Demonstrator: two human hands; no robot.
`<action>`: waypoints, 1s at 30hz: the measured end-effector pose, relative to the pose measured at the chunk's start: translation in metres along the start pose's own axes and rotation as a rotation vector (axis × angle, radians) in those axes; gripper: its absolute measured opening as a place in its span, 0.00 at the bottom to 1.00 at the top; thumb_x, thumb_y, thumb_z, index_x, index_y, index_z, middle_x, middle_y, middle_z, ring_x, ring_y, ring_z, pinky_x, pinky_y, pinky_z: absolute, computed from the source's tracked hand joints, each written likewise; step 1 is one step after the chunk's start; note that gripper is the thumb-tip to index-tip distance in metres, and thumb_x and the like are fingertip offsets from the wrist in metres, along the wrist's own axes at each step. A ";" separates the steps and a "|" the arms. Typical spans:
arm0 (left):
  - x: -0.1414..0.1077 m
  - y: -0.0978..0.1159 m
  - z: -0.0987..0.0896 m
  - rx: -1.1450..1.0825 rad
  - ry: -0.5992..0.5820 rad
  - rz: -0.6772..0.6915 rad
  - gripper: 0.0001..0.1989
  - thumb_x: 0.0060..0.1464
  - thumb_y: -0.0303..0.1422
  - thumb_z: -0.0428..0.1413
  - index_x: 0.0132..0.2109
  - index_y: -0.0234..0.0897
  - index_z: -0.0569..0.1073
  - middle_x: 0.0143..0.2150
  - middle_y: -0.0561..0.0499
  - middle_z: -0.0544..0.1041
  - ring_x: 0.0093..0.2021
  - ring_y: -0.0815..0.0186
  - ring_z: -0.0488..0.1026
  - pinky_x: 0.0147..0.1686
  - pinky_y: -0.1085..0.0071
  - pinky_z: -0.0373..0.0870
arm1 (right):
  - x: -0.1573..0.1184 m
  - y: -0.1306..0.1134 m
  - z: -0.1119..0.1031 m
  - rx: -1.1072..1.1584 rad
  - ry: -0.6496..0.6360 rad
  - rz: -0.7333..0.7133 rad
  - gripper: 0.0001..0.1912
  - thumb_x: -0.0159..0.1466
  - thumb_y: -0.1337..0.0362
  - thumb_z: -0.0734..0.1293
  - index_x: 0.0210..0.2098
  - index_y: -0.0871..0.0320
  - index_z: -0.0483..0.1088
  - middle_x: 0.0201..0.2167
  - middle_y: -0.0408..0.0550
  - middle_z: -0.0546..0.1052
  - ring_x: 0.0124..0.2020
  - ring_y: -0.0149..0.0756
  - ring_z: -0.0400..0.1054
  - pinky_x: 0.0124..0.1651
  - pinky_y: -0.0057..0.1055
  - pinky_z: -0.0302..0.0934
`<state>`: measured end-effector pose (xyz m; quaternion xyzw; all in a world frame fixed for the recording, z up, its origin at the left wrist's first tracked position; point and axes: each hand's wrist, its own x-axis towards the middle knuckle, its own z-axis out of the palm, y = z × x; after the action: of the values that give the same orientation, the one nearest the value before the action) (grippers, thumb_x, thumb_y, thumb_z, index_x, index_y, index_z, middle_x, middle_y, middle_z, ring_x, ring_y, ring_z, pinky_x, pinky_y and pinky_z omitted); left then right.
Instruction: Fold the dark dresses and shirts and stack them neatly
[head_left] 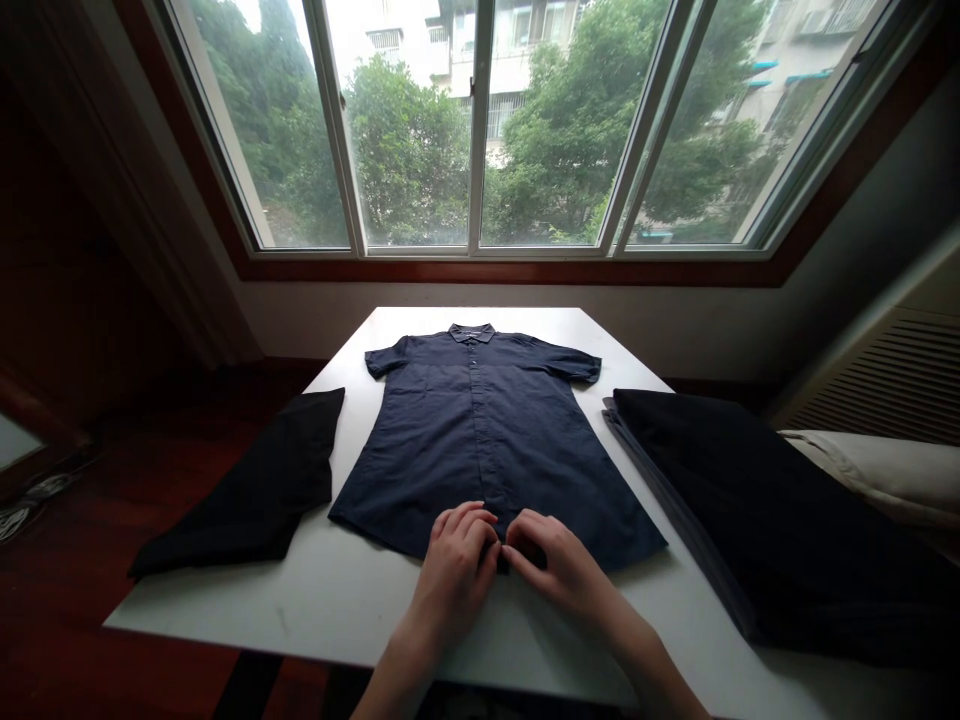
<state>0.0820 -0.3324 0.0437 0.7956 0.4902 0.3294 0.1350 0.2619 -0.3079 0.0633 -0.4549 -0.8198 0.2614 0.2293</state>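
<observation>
On the white table (360, 620), far left, lay a black cloth (247, 490); then, centre stage, the navy shirt (427, 430), spread flat, its collar (471, 334) (nicely upright to the window (416, 150)) at the far end! At its near hem, the left hand (461, 550) curled, nearly closed; just beside, the right hand (559, 562) likewise, fingertips together. Pinching fabric? Couldn't tell! Rightmost sat dark folded cloth (735, 490).
</observation>
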 end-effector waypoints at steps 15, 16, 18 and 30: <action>-0.001 -0.005 0.002 -0.042 0.115 -0.014 0.06 0.59 0.24 0.53 0.41 0.39 0.70 0.48 0.49 0.76 0.56 0.59 0.68 0.57 0.56 0.62 | 0.001 0.004 0.002 -0.007 0.117 -0.078 0.05 0.65 0.66 0.64 0.32 0.57 0.69 0.31 0.44 0.73 0.35 0.35 0.67 0.42 0.33 0.56; -0.001 -0.005 0.002 -0.045 0.123 -0.004 0.06 0.59 0.24 0.54 0.41 0.39 0.69 0.48 0.49 0.76 0.56 0.59 0.68 0.56 0.57 0.63 | 0.001 0.004 0.002 -0.007 0.121 -0.080 0.05 0.65 0.67 0.64 0.31 0.57 0.69 0.31 0.44 0.73 0.35 0.35 0.67 0.42 0.34 0.56; -0.001 -0.005 0.002 -0.051 0.135 0.018 0.05 0.59 0.23 0.54 0.39 0.39 0.69 0.47 0.49 0.76 0.55 0.60 0.69 0.56 0.58 0.63 | 0.001 0.005 0.002 -0.006 0.126 -0.086 0.05 0.65 0.67 0.64 0.31 0.57 0.69 0.31 0.43 0.73 0.35 0.35 0.67 0.42 0.34 0.56; 0.000 -0.003 0.000 -0.043 0.186 0.027 0.05 0.60 0.24 0.53 0.38 0.39 0.69 0.44 0.51 0.77 0.51 0.62 0.70 0.54 0.59 0.62 | 0.002 0.008 0.003 -0.029 0.227 -0.055 0.05 0.64 0.65 0.67 0.31 0.56 0.69 0.32 0.44 0.74 0.36 0.37 0.68 0.44 0.36 0.56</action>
<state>0.0800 -0.3309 0.0424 0.7652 0.4824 0.4140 0.1017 0.2639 -0.3036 0.0566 -0.4622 -0.8045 0.1902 0.3210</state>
